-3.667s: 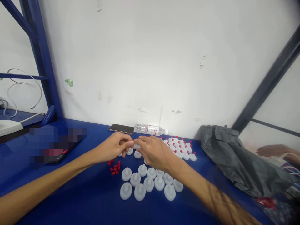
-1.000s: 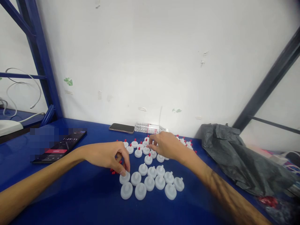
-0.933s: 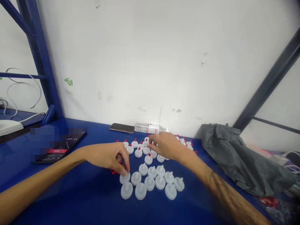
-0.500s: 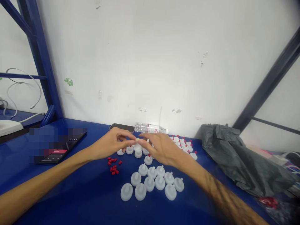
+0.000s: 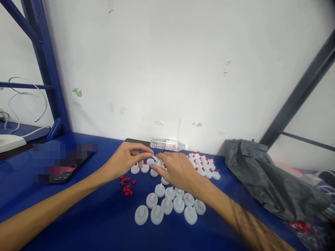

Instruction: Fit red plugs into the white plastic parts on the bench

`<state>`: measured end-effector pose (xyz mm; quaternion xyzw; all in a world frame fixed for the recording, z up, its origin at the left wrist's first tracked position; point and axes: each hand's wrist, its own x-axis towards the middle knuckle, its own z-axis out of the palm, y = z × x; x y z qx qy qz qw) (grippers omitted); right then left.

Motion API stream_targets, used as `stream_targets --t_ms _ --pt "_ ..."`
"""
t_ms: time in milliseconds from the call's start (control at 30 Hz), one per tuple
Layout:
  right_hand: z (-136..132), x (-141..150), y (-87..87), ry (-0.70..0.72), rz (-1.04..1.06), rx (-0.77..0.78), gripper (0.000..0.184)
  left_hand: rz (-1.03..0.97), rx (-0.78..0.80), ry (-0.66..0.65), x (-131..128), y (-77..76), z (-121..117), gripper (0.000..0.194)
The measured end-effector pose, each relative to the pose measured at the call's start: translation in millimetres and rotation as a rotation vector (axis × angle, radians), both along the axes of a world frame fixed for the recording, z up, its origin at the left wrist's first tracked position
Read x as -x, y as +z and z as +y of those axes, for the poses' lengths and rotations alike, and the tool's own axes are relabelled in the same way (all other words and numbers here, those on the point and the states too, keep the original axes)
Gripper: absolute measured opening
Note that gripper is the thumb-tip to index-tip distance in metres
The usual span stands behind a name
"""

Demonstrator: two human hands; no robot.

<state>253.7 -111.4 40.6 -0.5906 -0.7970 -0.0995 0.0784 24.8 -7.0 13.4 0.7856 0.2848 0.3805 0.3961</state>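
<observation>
Above the middle of the table, a white translucent nozzle cap (image 5: 157, 161) is held tilted between my two hands. The thumb and forefinger of my left hand (image 5: 128, 158) pinch at its narrow tip. My right hand (image 5: 176, 169) grips the wider body, and its fingers hide part of the cap. Several loose red tips (image 5: 127, 191) lie on the blue table below my left hand. Nearer to me stand several white nozzle caps without red tips (image 5: 166, 205). Beyond my right hand is a group of white caps with red tips (image 5: 201, 161).
A clear plastic bottle (image 5: 167, 143) lies on its side against the wall, beside a dark flat phone (image 5: 137, 142). Another phone (image 5: 70, 170) rests at the left. A dark grey plastic bag (image 5: 261, 170) covers the right side. Blue metal posts (image 5: 47, 62) frame the table.
The held cap has turned from roughly upright to tilted, its tip toward my left hand. My right hand has shifted slightly lower, covering the red-tipped cap beneath it.
</observation>
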Motion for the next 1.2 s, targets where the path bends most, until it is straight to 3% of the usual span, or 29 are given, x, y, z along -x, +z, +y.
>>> stream_targets --t_ms 200,433,567,700,800,1100,1200 --pt "6.1 -6.5 -14.2 0.098 -0.061 -0.129 0.027 0.019 -0.085 -0.003 0.0 -10.3 2.9 0.028" --pt "9.7 -13.2 -24.0 0.174 -0.015 -0.15 0.022 -0.014 -0.143 -0.048 2.1 -15.2 7.2 0.018" --pt "9.8 -14.3 -26.0 0.149 0.043 -0.166 0.042 0.057 -0.178 -0.05 2.2 -14.6 8.4 0.027" --pt "9.9 -13.2 -29.0 0.202 0.025 -0.201 0.027 0.142 -0.255 -0.112 1.8 -14.1 4.8 0.041" --pt "8.5 -10.8 -33.6 0.249 0.014 -0.239 0.028 0.168 -0.266 -0.166 2.6 -14.4 1.8 0.047" --pt "6.1 -4.4 -42.2 0.336 -0.12 -0.267 0.033 0.123 -0.055 -0.335 1.8 -24.1 -2.4 0.071" --pt "6.1 -0.7 -38.9 0.334 -0.186 -0.242 0.023 0.081 0.008 -0.36 -0.8 -27.1 -2.6 0.076"
